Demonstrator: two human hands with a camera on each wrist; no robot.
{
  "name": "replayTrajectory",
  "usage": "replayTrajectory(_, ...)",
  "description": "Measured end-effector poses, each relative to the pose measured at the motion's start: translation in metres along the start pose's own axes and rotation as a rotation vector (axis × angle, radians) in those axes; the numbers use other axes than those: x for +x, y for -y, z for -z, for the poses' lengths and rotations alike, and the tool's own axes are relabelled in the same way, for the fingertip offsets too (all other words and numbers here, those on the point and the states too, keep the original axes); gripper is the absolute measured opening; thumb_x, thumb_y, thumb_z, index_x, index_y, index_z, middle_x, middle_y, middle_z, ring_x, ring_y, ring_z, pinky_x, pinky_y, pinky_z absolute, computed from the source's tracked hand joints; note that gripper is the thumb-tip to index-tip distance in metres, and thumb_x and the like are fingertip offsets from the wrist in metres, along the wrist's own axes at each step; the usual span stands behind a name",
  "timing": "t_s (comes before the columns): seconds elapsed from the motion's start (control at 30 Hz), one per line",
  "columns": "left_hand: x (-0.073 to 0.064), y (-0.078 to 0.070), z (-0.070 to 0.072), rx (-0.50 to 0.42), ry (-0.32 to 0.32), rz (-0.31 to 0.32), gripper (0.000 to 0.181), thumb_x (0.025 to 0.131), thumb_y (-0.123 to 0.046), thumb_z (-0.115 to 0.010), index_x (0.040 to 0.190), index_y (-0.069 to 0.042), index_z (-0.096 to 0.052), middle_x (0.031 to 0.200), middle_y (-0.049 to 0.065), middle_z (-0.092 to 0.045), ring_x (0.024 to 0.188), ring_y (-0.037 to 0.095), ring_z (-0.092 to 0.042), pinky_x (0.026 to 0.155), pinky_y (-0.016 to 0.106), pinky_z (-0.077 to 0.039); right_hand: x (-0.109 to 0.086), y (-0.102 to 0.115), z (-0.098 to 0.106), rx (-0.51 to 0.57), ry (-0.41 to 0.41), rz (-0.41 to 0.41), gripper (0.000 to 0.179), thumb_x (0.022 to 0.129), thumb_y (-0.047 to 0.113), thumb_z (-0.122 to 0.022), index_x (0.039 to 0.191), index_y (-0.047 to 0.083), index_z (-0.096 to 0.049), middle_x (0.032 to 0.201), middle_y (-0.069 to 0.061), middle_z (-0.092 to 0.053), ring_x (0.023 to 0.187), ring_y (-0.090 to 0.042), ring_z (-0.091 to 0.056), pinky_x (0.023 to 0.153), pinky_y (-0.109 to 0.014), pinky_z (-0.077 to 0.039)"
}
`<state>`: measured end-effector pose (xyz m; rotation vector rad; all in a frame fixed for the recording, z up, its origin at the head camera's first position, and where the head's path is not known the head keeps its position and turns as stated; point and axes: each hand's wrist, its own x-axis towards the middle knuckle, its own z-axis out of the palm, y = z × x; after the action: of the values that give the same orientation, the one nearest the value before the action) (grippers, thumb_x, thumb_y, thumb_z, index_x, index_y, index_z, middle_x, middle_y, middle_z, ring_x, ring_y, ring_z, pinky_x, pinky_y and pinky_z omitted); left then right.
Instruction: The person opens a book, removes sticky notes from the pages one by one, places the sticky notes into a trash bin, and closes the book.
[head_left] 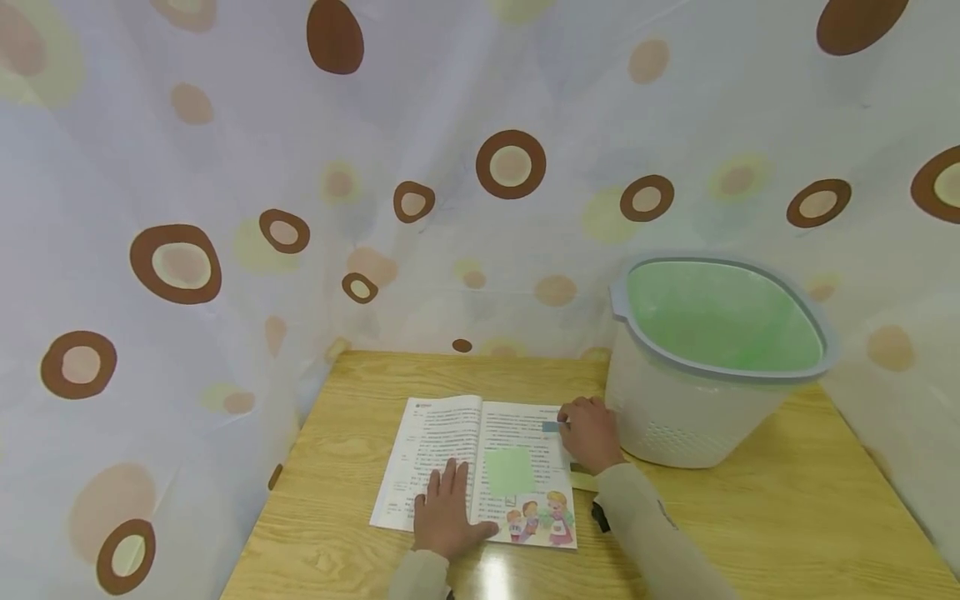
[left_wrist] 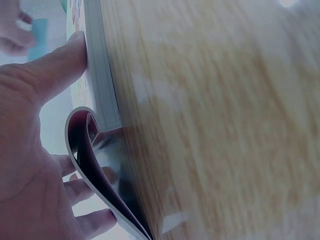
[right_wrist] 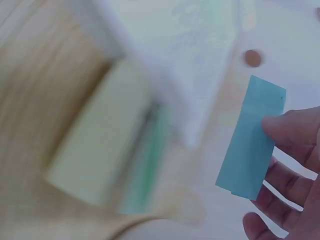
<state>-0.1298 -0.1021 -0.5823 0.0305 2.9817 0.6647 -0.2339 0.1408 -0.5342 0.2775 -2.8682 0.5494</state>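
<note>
An open book (head_left: 431,433) with printed text and a cartoon picture lies on the wooden table. My left hand (head_left: 444,517) rests on its lower left page, fingers spread and thumb toward the spine's bottom. In the left wrist view, the page edges (left_wrist: 102,75) run beside that thumb. My right hand (head_left: 592,433) pinches a small blue sticky note (right_wrist: 247,145) between thumb and fingers, over the right page's upper outer edge. A square light green sticky note (head_left: 510,472) lies on the right page. Beyond the book's right edge shows a pale yellow strip (head_left: 583,481), partly behind my right wrist.
A tall white laundry basket (head_left: 675,417) with a grey rim and green inside stands close behind my right hand. The wooden table (head_left: 810,508) extends to the right. A sheet (head_left: 450,108) with brown ring patterns hangs at the back and sides.
</note>
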Motion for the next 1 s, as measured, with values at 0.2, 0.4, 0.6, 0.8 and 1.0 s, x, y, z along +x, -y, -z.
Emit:
replayTrajectory(0.2, 0.000, -0.002, 0.006, -0.022, 0.001, 0.006, 0.108, 0.068, -0.059, -0.081, 0.153, -0.011, -0.034, 0.162, 0.014, -0.031, 0.146, 0.047, -0.031, 0.112, 0.072, -0.030, -0.008, 0.030, 0.038, 0.073, -0.068, 0.280, 0.004, 0.085, 0.011, -0.076, 0.088, 0.012, -0.073, 0.099, -0.005, -0.073, 0.095, -0.027, -0.064, 0.081, -0.044, -0.056)
replayTrajectory(0.4, 0.002, 0.002, 0.002, -0.021, 0.004, 0.001, 0.108, 0.068, -0.060, -0.080, 0.153, -0.013, -0.034, 0.162, 0.014, -0.031, 0.146, 0.047, -0.031, 0.112, 0.072, -0.030, -0.018, 0.048, 0.079, 0.120, -0.251, 0.547, 0.012, 0.081, 0.011, -0.080, 0.090, 0.015, -0.073, 0.097, 0.000, -0.072, 0.092, -0.020, -0.064, 0.081, -0.040, -0.055)
replayTrajectory(0.6, 0.001, 0.007, -0.005, -0.020, -0.003, -0.018, 0.108, 0.069, -0.063, -0.078, 0.153, -0.013, -0.033, 0.163, 0.014, -0.030, 0.146, 0.047, -0.032, 0.110, 0.074, -0.030, -0.028, 0.048, 0.123, 0.189, -0.423, 0.597, 0.012, 0.082, 0.005, -0.077, 0.092, 0.009, -0.073, 0.098, -0.004, -0.071, 0.094, -0.023, -0.060, 0.083, -0.039, -0.050)
replayTrajectory(0.8, 0.000, 0.006, -0.004, -0.027, -0.010, -0.029, 0.107, 0.069, -0.062, -0.077, 0.153, -0.013, -0.033, 0.163, 0.014, -0.030, 0.146, 0.047, -0.032, 0.110, 0.074, -0.030, -0.024, 0.035, 0.169, 0.235, -0.624, 0.600, 0.028, 0.100, 0.024, -0.058, 0.092, 0.003, -0.074, 0.094, -0.012, -0.072, 0.091, -0.032, -0.060, 0.086, -0.039, -0.045)
replayTrajectory(1.0, 0.000, 0.005, -0.004, -0.031, -0.016, -0.029, 0.106, 0.070, -0.061, -0.078, 0.153, -0.013, -0.032, 0.163, 0.013, -0.030, 0.146, 0.047, -0.031, 0.111, 0.074, -0.029, -0.021, 0.006, 0.205, 0.253, -0.824, 0.402, 0.011, 0.084, 0.004, -0.069, 0.091, -0.003, -0.076, 0.092, -0.021, -0.073, 0.091, -0.039, -0.059, 0.092, -0.033, -0.039)
